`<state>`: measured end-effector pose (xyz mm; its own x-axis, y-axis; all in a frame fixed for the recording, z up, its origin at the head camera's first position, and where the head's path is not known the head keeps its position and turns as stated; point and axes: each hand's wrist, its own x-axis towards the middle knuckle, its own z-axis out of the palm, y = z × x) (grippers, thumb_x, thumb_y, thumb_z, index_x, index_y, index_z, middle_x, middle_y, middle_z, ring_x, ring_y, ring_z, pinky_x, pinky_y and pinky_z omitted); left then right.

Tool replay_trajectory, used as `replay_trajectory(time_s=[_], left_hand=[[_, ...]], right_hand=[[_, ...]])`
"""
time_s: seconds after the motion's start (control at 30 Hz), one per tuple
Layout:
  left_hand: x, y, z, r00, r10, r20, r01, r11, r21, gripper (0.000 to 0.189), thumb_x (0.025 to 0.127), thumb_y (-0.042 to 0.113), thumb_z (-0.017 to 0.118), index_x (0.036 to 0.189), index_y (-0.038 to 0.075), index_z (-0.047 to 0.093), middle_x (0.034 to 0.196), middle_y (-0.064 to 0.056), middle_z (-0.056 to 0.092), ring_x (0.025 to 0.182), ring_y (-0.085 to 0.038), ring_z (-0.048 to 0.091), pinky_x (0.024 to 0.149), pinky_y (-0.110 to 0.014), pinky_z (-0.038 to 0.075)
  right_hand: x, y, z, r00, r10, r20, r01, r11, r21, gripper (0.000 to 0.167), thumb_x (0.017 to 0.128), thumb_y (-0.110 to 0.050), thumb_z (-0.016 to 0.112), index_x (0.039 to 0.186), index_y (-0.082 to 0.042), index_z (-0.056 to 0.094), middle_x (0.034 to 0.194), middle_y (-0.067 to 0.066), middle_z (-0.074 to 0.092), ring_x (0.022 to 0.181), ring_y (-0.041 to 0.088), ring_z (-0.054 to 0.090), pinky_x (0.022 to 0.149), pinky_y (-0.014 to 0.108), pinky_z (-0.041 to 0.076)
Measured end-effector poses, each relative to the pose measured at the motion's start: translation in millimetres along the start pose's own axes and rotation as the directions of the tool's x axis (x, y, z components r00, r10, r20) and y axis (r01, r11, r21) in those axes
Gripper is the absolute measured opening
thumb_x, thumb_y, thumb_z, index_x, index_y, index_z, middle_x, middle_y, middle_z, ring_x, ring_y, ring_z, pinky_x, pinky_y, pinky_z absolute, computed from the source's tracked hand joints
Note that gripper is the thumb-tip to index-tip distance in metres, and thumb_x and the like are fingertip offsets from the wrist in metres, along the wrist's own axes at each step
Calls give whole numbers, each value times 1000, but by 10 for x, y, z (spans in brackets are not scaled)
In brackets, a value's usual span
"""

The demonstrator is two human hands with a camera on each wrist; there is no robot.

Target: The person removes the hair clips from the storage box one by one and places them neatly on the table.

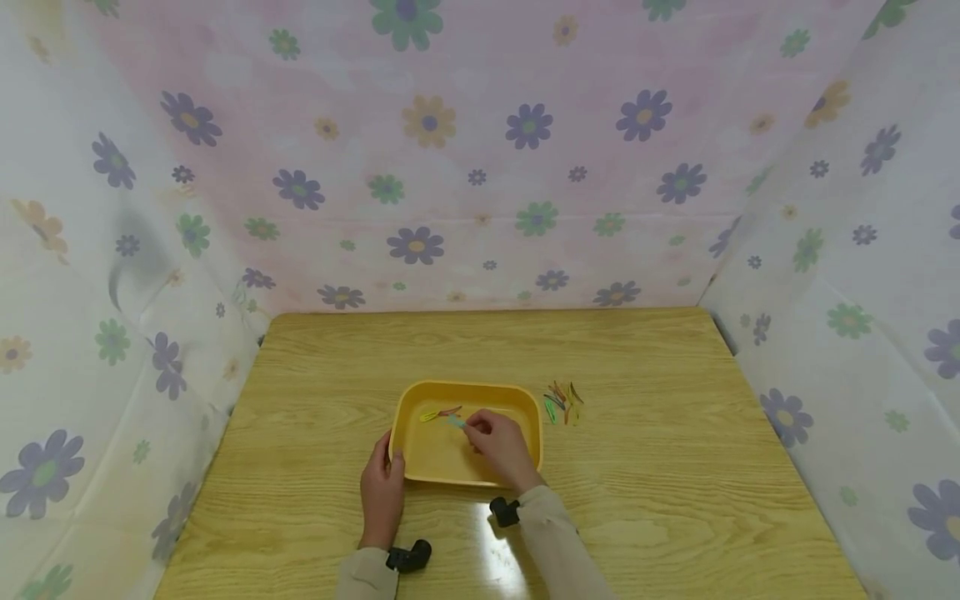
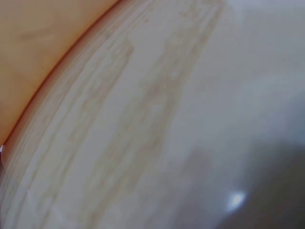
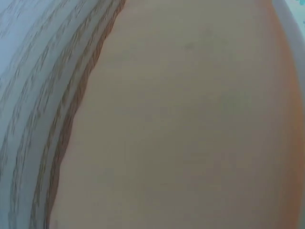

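Note:
A yellow plastic tray (image 1: pixel 442 472) stands on the table in the head view. My left hand (image 1: pixel 382 492) grips its left end, the thumb at the near left corner. Above the tray's inside, my right hand (image 1: pixel 497 443) pinches a small pale blue-green hair clip (image 1: pixel 457 422) between thumb and fingers. Close by in the tray lie a bright yellow hair clip (image 1: pixel 428 417) and a reddish one (image 1: pixel 451 411). To the tray's right, several loose hair clips, among them a green one (image 1: pixel 551 412), lie in a scattered group. Neither wrist view shows the fingertips or clips.
The wood-grain table (image 1: pixel 645 467) extends around the tray. Flower-printed cloth (image 1: pixel 480 150) stands behind it and along both sides. A small black camera (image 1: pixel 410 556) sits on the left wrist, another (image 1: pixel 505 511) on the right wrist. Light glares off the table near the front.

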<state>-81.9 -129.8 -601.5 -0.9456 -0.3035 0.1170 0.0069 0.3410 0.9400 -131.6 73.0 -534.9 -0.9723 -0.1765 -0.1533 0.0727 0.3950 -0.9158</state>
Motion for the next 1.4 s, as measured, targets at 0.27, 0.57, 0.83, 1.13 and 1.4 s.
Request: replay_trajectory(time_s=[0.27,0.57,0.83,1.13,1.4], left_hand=[[-9,-11,-3,1000,2,3,-2,1000,0,36,94,29,43,129,21,47,128,3,48,117,-12,44,94,-34,39],[-11,33,-9,1000,6,-3,-6,1000,-8,35,94,26,44,128,20,48,127,0,49,116,-14,45,94,-34,39],[-4,-13,5,1000,20,-6,-20,1000,0,36,93,27,45,129,19,47,128,0,48,117,-14,44,94,-33,39],[-1,8,4,1000,14,-7,-14,1000,-7,36,93,27,45,128,20,48,127,1,49,115,-12,45,94,-32,39],[-2,-9,4,1000,15,-3,-15,1000,-13,36,93,27,45,128,20,48,126,1,49,115,-11,45,94,-32,39]], right_hand=[[-11,56,-41,1000,-6,-12,6,1000,21,21,85,-31,59,89,-11,65,75,4,62,61,15,58,55,28,50],[-61,49,-147,999,14,-47,-11,998,62,26,85,-36,59,86,-10,62,73,6,60,62,17,57,56,29,50],[-99,16,-210,998,14,-65,-10,998,56,28,89,-29,55,90,-2,60,75,12,60,63,19,57,57,30,49],[-102,6,-258,996,16,-82,-8,994,107,32,88,-32,55,95,-1,62,74,9,60,65,22,58,60,36,51],[-168,-199,-382,994,45,-96,-18,965,261,24,91,-28,50,85,-6,58,76,16,59,70,32,58,68,46,50]])
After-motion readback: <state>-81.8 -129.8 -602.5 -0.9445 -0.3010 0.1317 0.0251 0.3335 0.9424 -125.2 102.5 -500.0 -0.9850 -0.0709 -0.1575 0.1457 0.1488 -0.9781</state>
